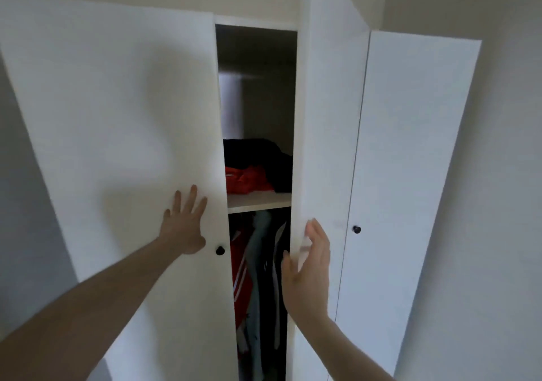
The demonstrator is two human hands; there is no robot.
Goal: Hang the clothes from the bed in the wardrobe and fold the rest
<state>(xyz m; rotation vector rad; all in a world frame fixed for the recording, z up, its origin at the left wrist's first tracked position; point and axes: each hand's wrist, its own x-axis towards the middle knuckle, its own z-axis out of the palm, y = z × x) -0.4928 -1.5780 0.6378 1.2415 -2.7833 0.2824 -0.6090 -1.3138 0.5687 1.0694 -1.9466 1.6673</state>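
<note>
In a pale room, the tall white wardrobe (pixel 410 146) stands ajar; left hand (pixel 183 225) spread flat on the left door (pixel 117 116), right hand (pixel 308 266) open at the middle door's edge (pixel 299 204).

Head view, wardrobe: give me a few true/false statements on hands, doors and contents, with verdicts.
1. The left hand lies flat with spread fingers on the left door. True.
2. The right hand grips a black knob. False: it is at the edge of the middle door, fingers straight; the knob on the right door is untouched.
3. Red and dark clothes lie on the shelf. True.
4. The space below the shelf is empty. False: hanging garments fill it.
5. The wardrobe is fully shut. False: a gap shows the inside.
</note>
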